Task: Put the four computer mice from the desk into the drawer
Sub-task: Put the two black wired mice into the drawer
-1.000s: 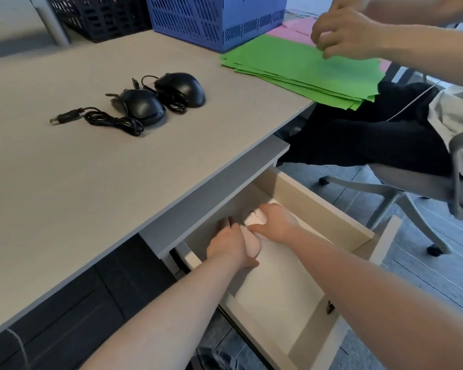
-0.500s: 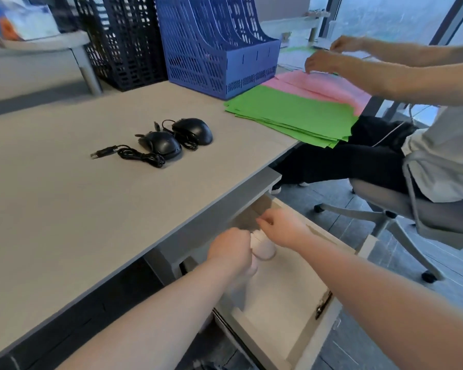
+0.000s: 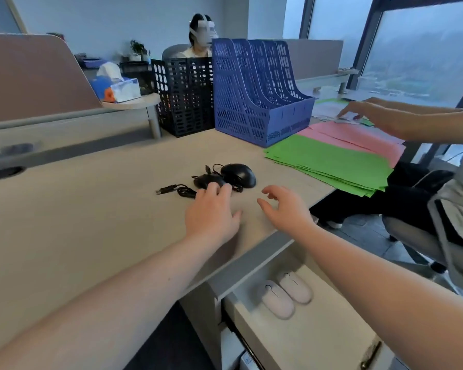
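On the pale surface [image 3: 64, 209] two black wired mice [image 3: 238, 174] lie near the blue file rack [image 3: 259, 102]. Half a second ago both hands were down in the drawer [image 3: 318, 332]; now two white mice [image 3: 277, 301] rest there, so half remain. The left hand [image 3: 211, 212] reaches flat, fingers [image 3: 221, 189] spread and empty, touching the nearer black mouse [image 3: 205, 180]; the right hand [image 3: 284, 209] hovers open, holding nothing.

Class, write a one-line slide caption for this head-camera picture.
Two white mice lie in the open drawer; left hand and right hand reach toward two black mice.
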Demonstrator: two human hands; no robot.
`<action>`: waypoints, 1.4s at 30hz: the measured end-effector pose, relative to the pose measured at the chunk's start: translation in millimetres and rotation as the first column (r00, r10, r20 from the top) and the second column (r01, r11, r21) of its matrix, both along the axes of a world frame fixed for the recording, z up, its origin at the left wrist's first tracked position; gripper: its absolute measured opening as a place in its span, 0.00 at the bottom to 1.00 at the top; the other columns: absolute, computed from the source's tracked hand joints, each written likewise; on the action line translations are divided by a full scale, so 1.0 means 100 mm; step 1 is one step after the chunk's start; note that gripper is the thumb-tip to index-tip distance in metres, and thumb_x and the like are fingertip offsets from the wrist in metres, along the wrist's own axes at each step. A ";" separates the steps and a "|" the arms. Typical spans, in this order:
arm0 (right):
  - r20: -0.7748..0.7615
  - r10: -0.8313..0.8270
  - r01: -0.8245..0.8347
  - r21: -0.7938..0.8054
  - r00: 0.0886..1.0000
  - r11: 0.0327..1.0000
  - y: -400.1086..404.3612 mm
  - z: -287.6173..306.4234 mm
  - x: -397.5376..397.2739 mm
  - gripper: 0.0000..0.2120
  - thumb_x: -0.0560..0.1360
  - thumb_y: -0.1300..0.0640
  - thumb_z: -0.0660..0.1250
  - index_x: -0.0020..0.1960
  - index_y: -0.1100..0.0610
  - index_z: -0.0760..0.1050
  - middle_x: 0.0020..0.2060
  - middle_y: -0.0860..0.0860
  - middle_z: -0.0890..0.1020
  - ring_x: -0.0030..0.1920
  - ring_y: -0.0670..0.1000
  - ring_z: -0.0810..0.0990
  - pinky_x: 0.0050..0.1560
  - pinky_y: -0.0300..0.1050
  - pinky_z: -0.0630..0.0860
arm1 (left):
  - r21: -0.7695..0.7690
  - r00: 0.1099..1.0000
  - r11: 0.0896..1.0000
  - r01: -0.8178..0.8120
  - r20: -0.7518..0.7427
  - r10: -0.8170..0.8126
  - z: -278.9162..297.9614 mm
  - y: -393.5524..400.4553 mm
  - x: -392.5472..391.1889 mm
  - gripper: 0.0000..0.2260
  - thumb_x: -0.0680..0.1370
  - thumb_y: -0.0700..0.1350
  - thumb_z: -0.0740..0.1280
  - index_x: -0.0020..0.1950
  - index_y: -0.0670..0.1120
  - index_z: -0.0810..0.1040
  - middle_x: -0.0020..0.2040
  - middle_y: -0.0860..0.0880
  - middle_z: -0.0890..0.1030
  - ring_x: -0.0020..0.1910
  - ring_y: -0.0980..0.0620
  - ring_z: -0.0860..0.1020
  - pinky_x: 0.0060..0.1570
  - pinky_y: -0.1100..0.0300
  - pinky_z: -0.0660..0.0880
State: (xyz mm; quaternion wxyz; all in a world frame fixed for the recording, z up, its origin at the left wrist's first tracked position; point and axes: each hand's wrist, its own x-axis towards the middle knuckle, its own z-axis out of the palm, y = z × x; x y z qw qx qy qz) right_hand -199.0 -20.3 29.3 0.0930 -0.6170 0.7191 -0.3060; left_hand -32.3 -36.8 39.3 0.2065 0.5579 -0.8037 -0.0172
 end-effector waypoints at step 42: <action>0.084 -0.012 0.002 0.119 0.996 0.993 -0.64 0.04 0.08 0.32 0.71 0.53 0.70 0.71 0.58 0.63 0.63 0.60 0.74 0.63 0.59 0.72 0.62 0.47 0.70 | 0.280 0.417 0.762 0.585 0.702 -0.578 0.35 -0.97 0.10 0.28 0.62 0.49 0.74 0.59 0.48 0.69 0.55 0.48 0.76 0.53 0.42 0.75 0.50 0.47 0.76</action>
